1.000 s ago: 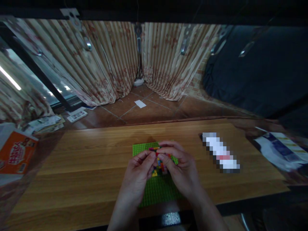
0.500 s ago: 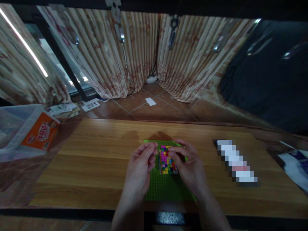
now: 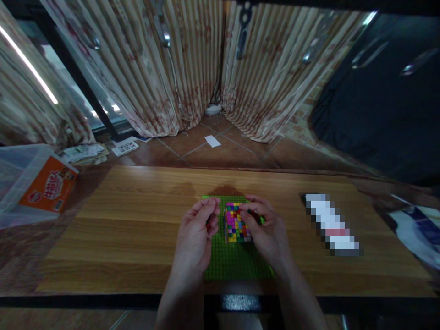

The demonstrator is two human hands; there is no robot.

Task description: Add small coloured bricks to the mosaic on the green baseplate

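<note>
A green studded baseplate [image 3: 233, 261] lies flat on the wooden table [image 3: 130, 224] in front of me. On its far half sits a block of small multicoloured bricks [image 3: 235, 224], pink, yellow, red and green. My right hand [image 3: 264, 231] touches the block's right side, thumb and forefinger pinched at its top right corner. My left hand [image 3: 197, 233] hovers just left of the block with its fingertips pinched together; whatever they hold, if anything, is too small to see.
A blurred-out flat object [image 3: 332, 224] lies on the table to the right. A clear plastic box with an orange label [image 3: 41, 183] sits at the far left. Dark fabric and papers [image 3: 415, 229] are at the right edge. Striped curtains hang behind over a tiled floor.
My hands have parted: the left came away from the brick block, uncovering its coloured top. The view swung right and steadied.
</note>
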